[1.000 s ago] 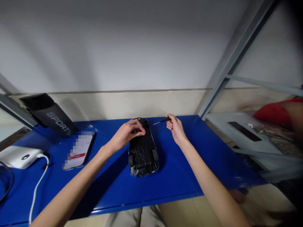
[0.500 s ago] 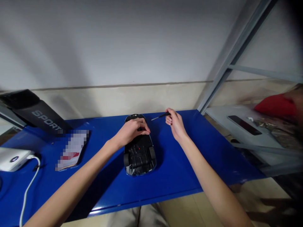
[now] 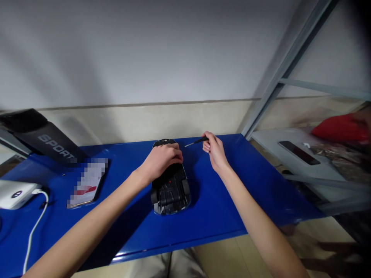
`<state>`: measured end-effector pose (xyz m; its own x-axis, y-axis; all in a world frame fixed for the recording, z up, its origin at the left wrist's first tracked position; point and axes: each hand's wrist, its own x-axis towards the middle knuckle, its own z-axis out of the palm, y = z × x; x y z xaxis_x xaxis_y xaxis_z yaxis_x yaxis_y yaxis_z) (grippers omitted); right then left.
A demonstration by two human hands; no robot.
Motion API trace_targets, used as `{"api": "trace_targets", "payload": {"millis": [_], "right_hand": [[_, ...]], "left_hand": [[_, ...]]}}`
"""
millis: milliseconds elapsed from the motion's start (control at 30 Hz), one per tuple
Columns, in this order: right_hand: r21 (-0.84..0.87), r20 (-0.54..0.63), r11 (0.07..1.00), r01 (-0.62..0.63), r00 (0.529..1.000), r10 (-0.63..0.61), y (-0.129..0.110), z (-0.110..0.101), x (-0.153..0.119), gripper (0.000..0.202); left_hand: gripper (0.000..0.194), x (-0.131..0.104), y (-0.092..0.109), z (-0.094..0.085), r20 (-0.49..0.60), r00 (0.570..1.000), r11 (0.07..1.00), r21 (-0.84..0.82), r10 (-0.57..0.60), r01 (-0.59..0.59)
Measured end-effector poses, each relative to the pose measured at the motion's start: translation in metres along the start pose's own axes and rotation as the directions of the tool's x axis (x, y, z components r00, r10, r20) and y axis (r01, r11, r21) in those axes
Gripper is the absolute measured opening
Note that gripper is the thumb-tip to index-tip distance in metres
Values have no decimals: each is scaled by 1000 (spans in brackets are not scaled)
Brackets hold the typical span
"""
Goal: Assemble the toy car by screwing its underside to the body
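Note:
A toy car (image 3: 171, 193) lies upside down on the blue table, its black underside and wheels facing up. Across its far half rests my left hand (image 3: 166, 157), fingers curled down against the underside. The fingertips are out of sight, so whatever they pinch is hidden. To the right of the car, my right hand (image 3: 213, 146) is closed round the black handle of a small screwdriver (image 3: 197, 141). Its thin metal shaft points left toward the car, with the tip apart from it.
On the blue table (image 3: 214, 208) at the left lie a phone (image 3: 88, 183) and a white power bank (image 3: 17, 194) with a cable. A dark "SPORT" box (image 3: 49, 135) stands behind them. To the right are a metal frame, another phone (image 3: 299, 152) and a red item (image 3: 342, 129).
The fingers of my left hand have curled further down over the car's underside; before, thumb and forefinger showed pinched at its right side. My right hand with the screwdriver is nearly still.

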<state>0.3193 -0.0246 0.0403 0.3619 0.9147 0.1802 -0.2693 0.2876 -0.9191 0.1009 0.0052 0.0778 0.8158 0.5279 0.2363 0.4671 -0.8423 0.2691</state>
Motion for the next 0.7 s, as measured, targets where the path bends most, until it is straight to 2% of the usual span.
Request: {"api": "trace_targets", "payload": {"millis": [700], "right_hand": [[-23, -6, 1000, 10, 1000, -10, 0, -1, 0, 24]], "left_hand": [[19, 2, -8, 0, 38, 999, 997, -71, 13, -11]]}}
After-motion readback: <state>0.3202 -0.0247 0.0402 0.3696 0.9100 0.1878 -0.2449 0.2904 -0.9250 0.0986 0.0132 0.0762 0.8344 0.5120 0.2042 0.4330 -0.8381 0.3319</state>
